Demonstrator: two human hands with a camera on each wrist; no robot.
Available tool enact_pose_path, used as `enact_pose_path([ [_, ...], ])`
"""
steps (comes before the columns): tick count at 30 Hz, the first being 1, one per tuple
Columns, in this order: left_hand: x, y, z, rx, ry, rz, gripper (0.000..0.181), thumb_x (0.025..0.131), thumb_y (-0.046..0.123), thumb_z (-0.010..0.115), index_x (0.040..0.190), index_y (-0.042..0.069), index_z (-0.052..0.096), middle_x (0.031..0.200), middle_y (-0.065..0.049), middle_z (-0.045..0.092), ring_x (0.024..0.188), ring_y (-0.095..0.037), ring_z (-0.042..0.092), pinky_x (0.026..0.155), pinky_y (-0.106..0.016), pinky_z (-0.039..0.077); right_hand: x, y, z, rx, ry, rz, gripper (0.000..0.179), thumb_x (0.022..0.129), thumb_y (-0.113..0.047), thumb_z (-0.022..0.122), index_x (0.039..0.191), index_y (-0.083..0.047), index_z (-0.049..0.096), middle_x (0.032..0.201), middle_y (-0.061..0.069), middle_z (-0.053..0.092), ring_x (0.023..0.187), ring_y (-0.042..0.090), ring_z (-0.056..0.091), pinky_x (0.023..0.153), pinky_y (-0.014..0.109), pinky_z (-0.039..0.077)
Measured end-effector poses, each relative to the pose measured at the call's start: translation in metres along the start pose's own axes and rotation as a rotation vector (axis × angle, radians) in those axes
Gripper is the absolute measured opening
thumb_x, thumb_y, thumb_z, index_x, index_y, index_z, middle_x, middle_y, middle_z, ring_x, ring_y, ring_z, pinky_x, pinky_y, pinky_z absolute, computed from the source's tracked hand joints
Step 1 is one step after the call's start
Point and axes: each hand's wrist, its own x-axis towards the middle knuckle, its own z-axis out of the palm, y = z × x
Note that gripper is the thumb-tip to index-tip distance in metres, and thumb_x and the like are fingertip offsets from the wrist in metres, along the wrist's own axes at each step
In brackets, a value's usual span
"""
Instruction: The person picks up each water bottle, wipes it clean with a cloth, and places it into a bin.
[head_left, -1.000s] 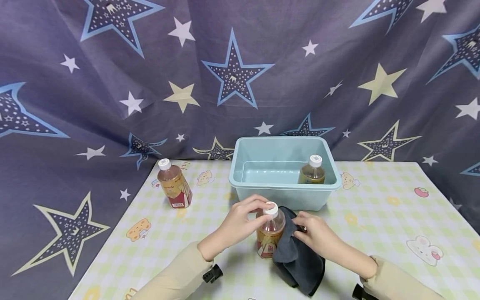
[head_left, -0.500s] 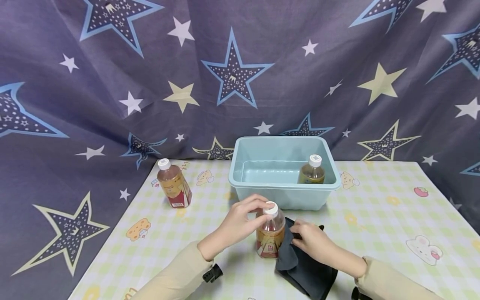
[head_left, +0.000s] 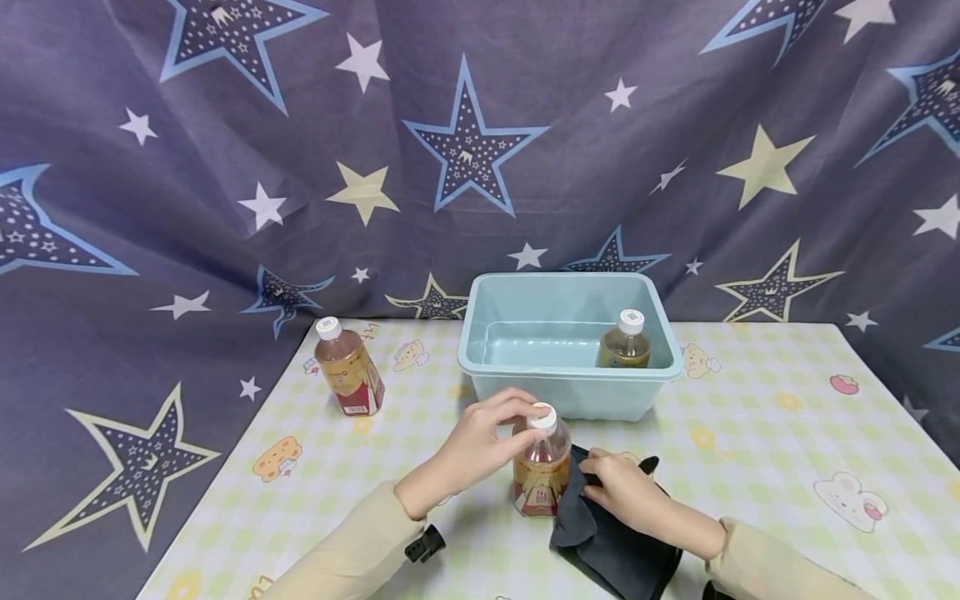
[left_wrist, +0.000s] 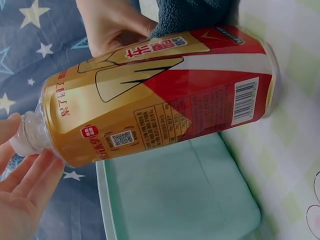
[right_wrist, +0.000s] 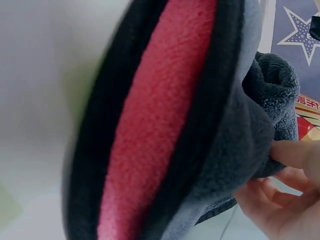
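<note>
A drink bottle with a white cap and a gold-and-red label stands upright on the table in front of the bin. My left hand grips it by the cap and neck, thumb and fingers on opposite sides. In the left wrist view the bottle's label shows large and sideways. My right hand pinches a dark grey cloth against the bottle's right side. The right wrist view shows the cloth bunched under the fingers, with a pink face between dark edges.
Behind the bottle stands a light blue bin with another white-capped bottle inside at its right end. A third bottle stands at the table's left rear. A starry curtain hangs behind the checked tablecloth.
My right hand has moved a little down and toward me along the bottle's side, and the cloth has shifted down and right with it. The left hand and bottle have stayed in place.
</note>
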Motion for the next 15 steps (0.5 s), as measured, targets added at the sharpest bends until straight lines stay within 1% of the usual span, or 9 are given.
enact_pose_path([
  [3,-0.003,-0.014,0.003,0.007,-0.007,0.012,0.02,0.076,0.003,0.067,0.096,0.001,0.064,0.097,-0.009,0.06,0.082,-0.016,0.059,0.079,-0.018,0.049,-0.001,0.001,-0.001,0.036,0.013,-0.009,0.015,0.073,-0.006,0.069,0.088,-0.003,0.065,0.074,-0.003,0.051,0.067,0.014,0.056,0.06,0.029,0.044],
  [4,-0.003,-0.015,0.003,0.015,-0.011,0.015,0.019,0.076,0.004,0.067,0.096,0.002,0.064,0.097,-0.008,0.06,0.083,-0.015,0.059,0.079,-0.018,0.049,-0.001,0.002,-0.002,0.059,0.018,-0.011,0.015,0.074,-0.005,0.069,0.088,-0.003,0.065,0.074,-0.003,0.051,0.066,0.012,0.055,0.058,0.027,0.044],
  [7,-0.001,-0.015,0.001,0.048,-0.032,0.023,0.018,0.078,0.007,0.066,0.096,0.005,0.064,0.097,-0.005,0.06,0.086,-0.013,0.058,0.08,-0.017,0.048,-0.004,0.004,-0.006,0.14,0.04,-0.006,0.011,0.074,-0.004,0.068,0.085,-0.005,0.065,0.071,-0.005,0.047,0.06,0.006,0.046,0.051,0.02,0.038],
  [10,0.001,-0.013,-0.001,0.072,-0.055,0.028,0.017,0.079,0.009,0.065,0.095,0.006,0.062,0.096,-0.003,0.059,0.087,-0.012,0.057,0.08,-0.017,0.048,-0.008,0.005,-0.008,0.192,0.074,0.007,0.009,0.075,-0.003,0.066,0.083,-0.007,0.064,0.068,-0.007,0.042,0.057,0.002,0.036,0.048,0.018,0.031],
  [12,0.003,-0.011,-0.001,0.09,-0.066,0.035,0.016,0.079,0.009,0.065,0.094,0.007,0.061,0.096,-0.003,0.058,0.087,-0.011,0.057,0.079,-0.018,0.048,-0.011,0.006,-0.01,0.214,0.1,0.02,0.01,0.075,-0.002,0.066,0.083,-0.008,0.065,0.066,-0.009,0.04,0.055,0.001,0.034,0.048,0.017,0.03],
  [15,0.004,-0.01,-0.001,0.122,-0.064,0.043,0.015,0.078,0.01,0.065,0.092,0.008,0.06,0.095,-0.001,0.058,0.087,-0.01,0.056,0.078,-0.018,0.049,-0.014,0.007,-0.012,0.239,0.124,0.041,0.012,0.075,-0.002,0.065,0.087,-0.006,0.066,0.065,-0.009,0.039,0.055,0.001,0.034,0.047,0.016,0.03],
])
